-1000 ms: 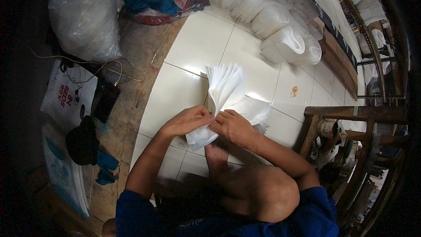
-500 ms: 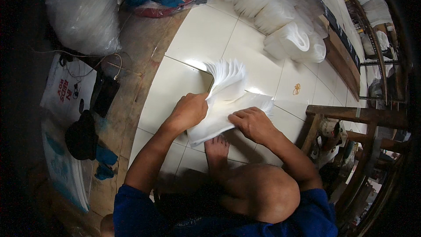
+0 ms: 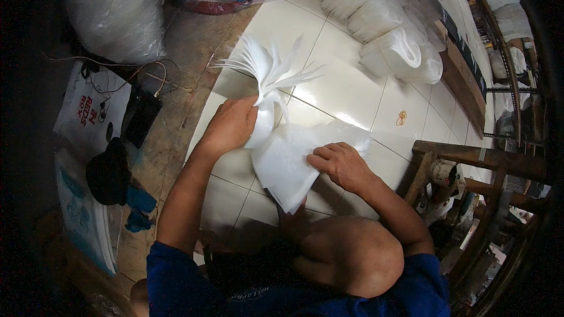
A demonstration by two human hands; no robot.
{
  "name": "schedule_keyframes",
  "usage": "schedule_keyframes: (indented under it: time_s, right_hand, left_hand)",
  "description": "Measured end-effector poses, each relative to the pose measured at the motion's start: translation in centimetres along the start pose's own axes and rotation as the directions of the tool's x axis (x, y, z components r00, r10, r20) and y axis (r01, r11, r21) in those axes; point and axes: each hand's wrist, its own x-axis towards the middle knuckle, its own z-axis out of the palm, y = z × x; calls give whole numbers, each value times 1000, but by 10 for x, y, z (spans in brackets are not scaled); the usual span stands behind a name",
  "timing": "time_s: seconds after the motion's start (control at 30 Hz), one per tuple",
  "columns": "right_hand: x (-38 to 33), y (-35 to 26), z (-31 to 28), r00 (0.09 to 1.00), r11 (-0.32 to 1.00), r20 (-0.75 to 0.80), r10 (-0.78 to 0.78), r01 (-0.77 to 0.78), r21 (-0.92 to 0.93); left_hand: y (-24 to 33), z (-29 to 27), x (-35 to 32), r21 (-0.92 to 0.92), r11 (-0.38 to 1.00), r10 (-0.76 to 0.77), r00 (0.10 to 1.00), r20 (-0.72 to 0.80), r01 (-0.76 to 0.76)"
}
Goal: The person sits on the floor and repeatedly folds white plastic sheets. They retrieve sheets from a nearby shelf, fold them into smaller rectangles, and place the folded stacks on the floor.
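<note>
My left hand (image 3: 232, 124) is closed round one end of a bunch of thin white plastic sheets (image 3: 267, 73). Their loose ends fan out above it, over the tiles. To the right lies a second stack of white plastic sheets (image 3: 286, 158), its near corner hanging over my foot, which it mostly covers. My right hand (image 3: 342, 167) grips this stack at its right side, fingers curled on top and thumb hidden. The two lots of sheets are apart at their upper ends; whether they touch lower down I cannot tell.
Folded bundles of white plastic (image 3: 390, 53) line the far right, beside a wooden board (image 3: 464, 85). Rubber bands (image 3: 401, 118) lie on the tiles. A wooden frame (image 3: 482, 155) stands at right. Leftward are a stuffed clear bag (image 3: 114, 14), a black cap (image 3: 108, 173) and a cabled black device (image 3: 143, 120).
My left hand has moved left and up, drawing its bunch of sheets away from the other stack. That stack's near corner now points toward me. My right hand has barely moved.
</note>
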Motion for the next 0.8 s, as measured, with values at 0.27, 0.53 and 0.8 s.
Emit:
schedule_keyframes:
  time_s: [0.27, 0.53, 0.8]
  right_hand:
    - [-1, 3, 4, 993, 993, -93, -77, 68, -94]
    - [10, 4, 2, 998, 996, -68, -18, 12, -88]
    - [12, 5, 3, 982, 985, -166, -91, 63, -163]
  left_hand:
    - [-41, -35, 0, -117, 992, -57, 997, -45, 51]
    - [-11, -54, 4, -27, 996, -85, 994, -71, 84]
    - [-21, -69, 7, -297, 946, -115, 991, 63, 128]
